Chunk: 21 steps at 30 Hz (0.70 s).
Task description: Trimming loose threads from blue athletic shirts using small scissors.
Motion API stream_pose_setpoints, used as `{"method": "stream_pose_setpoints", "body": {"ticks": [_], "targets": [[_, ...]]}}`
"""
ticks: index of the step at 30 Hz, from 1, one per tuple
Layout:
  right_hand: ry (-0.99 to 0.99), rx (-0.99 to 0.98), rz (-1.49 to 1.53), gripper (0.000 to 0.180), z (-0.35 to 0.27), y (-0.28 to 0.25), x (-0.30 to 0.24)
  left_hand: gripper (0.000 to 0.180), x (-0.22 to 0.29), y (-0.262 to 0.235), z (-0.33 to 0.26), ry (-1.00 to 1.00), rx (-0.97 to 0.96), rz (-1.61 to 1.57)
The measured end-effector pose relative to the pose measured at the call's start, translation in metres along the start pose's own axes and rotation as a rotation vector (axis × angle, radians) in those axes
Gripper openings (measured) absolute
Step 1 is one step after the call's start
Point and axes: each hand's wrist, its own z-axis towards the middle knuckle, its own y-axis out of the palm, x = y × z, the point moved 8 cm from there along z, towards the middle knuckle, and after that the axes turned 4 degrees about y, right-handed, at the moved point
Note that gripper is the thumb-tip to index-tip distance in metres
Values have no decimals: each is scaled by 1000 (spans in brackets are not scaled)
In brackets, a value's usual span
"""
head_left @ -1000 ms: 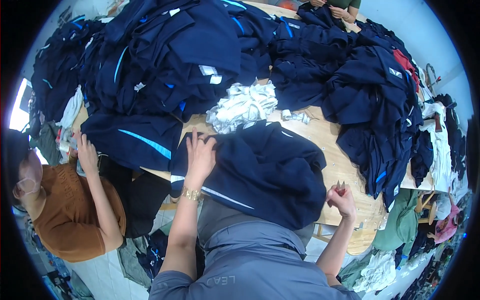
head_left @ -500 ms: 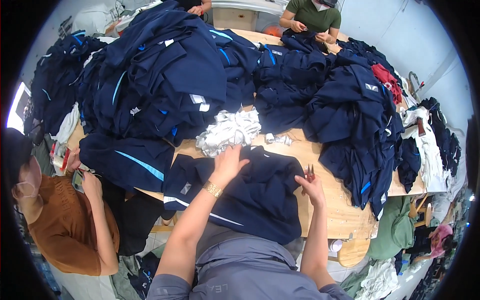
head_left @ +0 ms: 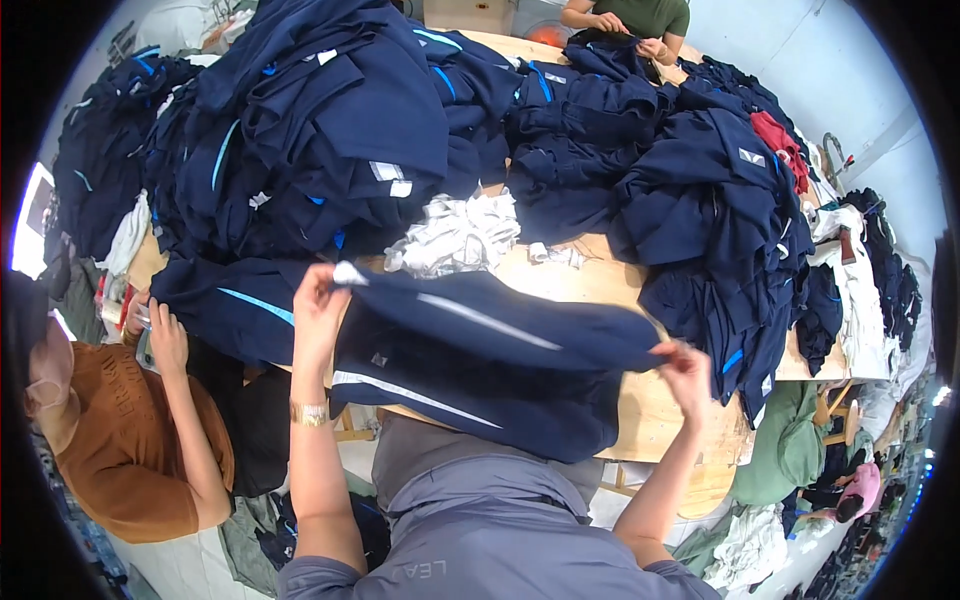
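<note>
Near the table (head_left: 650, 420) edge, left hand (head_left: 318, 300) and right hand (head_left: 684, 364) each pinch a navy garment (head_left: 480, 360), lifting it by opposite ends.

Bare wooden table (head_left: 590, 290) shows only between the white rag pile (head_left: 455, 235) and surrounding navy garment heaps (head_left: 300, 130).

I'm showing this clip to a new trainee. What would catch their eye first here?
Most striking is the navy garment with pale stripes, held up over the near edge of the wooden table, pinched by the left hand and the right hand. Behind it, big heaps of navy clothing cover most of the table, with a crumpled white cloth bundle at the middle. A person in a brown top works at the left.
</note>
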Motion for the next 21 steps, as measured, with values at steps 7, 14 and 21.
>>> {"method": "stream_pose_setpoints", "body": {"ticks": [7,14,21], "targets": [[389,-269,-77,17,-29,33,51,23,-25,-39,-63,-221,160,822],[267,-82,38,20,-7,21,22,25,9,5,-21,-9,120,630],[377,162,-104,33,13,34,52,27,-70,43,-20,-209,-164,757]]}}
